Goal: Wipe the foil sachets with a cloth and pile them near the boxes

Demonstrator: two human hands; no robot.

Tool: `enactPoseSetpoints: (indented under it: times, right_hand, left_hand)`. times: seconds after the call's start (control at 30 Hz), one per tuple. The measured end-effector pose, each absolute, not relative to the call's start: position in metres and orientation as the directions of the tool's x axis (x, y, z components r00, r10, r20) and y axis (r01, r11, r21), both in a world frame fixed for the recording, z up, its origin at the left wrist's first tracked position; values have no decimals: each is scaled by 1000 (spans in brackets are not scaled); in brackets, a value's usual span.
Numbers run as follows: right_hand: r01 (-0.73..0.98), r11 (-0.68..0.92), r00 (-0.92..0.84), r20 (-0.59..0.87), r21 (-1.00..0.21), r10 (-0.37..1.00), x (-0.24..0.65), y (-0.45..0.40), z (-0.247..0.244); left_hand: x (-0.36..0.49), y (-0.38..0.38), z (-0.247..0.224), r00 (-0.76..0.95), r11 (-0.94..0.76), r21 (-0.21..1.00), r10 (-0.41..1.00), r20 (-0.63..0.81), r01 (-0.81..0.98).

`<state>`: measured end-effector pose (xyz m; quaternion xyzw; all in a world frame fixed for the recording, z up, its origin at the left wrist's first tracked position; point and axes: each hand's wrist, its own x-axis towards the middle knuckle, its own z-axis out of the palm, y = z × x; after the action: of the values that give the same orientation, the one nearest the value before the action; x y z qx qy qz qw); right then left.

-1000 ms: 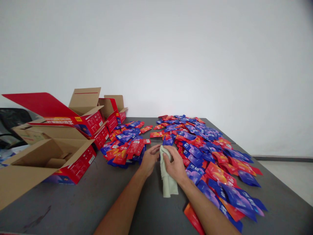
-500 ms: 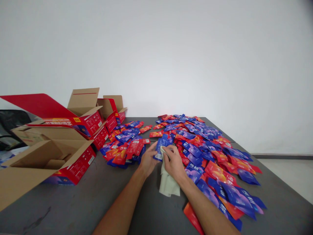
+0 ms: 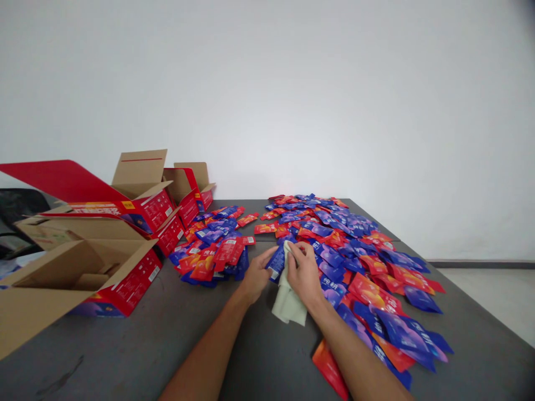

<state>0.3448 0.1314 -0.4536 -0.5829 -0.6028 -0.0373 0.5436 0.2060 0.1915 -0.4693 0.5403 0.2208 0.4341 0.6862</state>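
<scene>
Between my hands is a blue pouch (image 3: pixel 276 264), tilted, with fine print and a pale label showing. My left hand (image 3: pixel 256 277) grips its left edge, thumb on the face. In my right hand (image 3: pixel 304 272) is a pale green cloth (image 3: pixel 288 305), bunched at the fingers and pressed on the pouch's upper right part, with its loose end hanging toward the table. The cloth and right fingers hide part of the pouch. Just beyond my left hand lies a smaller heap of red and blue pouches (image 3: pixel 208 262). A larger heap of pouches (image 3: pixel 334 257) spreads beside my right arm.
Open red cardboard boxes stand along the left, the nearest box (image 3: pixel 136 281) with its flaps spread out. Several more, such as this box (image 3: pixel 156 210), are behind it. The dark grey table (image 3: pixel 137 356) reaches a white wall (image 3: pixel 267 100). A black chair (image 3: pixel 20 214) is at far left.
The cloth and my right hand have shifted slightly right and up across the pouch. The pouch is turned more to a slant, and my left fingers have moved along its edge.
</scene>
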Motion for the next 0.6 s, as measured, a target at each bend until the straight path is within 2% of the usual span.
enactPoseSetpoints:
  times: [0.13, 0.27, 0.4, 0.6]
  right_hand:
    - [745, 286, 314, 694, -603, 647, 350, 133, -455]
    - [728, 354, 223, 691, -587, 688, 340, 135, -463]
    - [727, 357, 194, 674, -587, 713, 334, 135, -466]
    - [726, 379, 153, 673, -573, 724, 328, 133, -454]
  left_hand:
    - [208, 189, -468, 526, 43, 934, 835, 162, -356]
    - [203, 187, -462, 538, 183, 910, 841, 51, -373]
    - [201, 185, -457, 544, 280, 889, 838, -41, -363]
    - [199, 190, -451, 478, 147, 910, 876, 63, -388]
